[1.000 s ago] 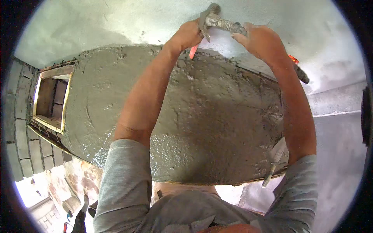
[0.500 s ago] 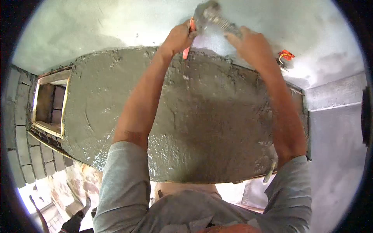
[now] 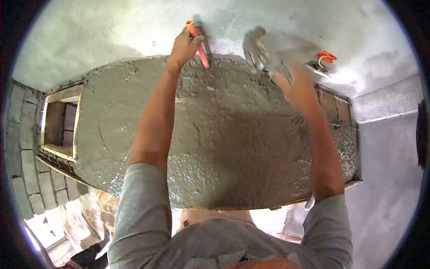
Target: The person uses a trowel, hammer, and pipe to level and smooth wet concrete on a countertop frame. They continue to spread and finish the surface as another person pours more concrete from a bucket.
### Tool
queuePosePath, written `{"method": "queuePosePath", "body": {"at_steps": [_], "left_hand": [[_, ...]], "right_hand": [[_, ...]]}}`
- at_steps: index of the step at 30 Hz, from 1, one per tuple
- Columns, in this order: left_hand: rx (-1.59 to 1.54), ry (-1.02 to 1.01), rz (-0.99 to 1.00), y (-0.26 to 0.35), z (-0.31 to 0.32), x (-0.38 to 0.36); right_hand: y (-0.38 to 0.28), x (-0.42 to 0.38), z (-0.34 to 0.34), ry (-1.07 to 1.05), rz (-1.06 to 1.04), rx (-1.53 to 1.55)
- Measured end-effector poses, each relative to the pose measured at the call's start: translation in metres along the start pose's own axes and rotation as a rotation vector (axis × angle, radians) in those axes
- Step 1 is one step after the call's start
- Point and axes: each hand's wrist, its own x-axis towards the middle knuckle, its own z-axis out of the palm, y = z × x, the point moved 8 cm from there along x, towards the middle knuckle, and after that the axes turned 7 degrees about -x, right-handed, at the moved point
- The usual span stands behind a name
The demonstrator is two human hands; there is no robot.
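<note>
Left grip (image 3: 183, 48) is clamped around an orange tube (image 3: 204, 56), which slants at the far edge of the wet concrete (image 3: 224, 134), its near end at the concrete and its far end against the wall (image 3: 134, 27). To its right, apart from it, is a motion-blurred hammer (image 3: 257, 50), the right grip (image 3: 294, 85) closed on its handle. Farther right, an orange box (image 3: 327, 57) with wires sits in the wall. At the far left, a wooden frame (image 3: 63, 94) surrounds an opening beside the concrete.
</note>
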Motion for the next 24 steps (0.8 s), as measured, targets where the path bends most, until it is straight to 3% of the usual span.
{"method": "queuePosePath", "body": {"at_steps": [1,3,10,12,16,18,22,24], "left_hand": [[-0.08,0.045,-0.076,-0.009,-0.006,-0.005],[-0.005,0.01,-0.026,-0.007,0.002,-0.013],[0.006,-0.034,-0.041,-0.035,0.038,-0.025],[0.042,-0.082,-0.113,-0.039,0.041,-0.03],[0.045,-0.045,-0.16,-0.043,0.038,-0.036],[-0.237,0.067,-0.107,-0.025,0.026,-0.032],[-0.079,0.17,-0.082,0.03,-0.009,-0.014],[-0.013,0.089,0.087,0.046,-0.009,0.001]], "right_hand": [[0.0,-0.018,-0.009,0.105,-0.06,0.045],[0.027,-0.06,0.008,-0.311,0.334,0.116],[0.05,-0.163,0.004,-0.472,0.441,0.108],[0.059,-0.193,0.0,-0.617,0.655,0.108],[0.076,-0.23,-0.003,-0.425,0.549,0.049],[0.083,-0.239,-0.003,-0.436,0.567,0.018],[0.078,-0.204,0.012,-0.612,0.572,0.142],[0.056,-0.163,0.015,-0.421,0.294,0.255]]}}
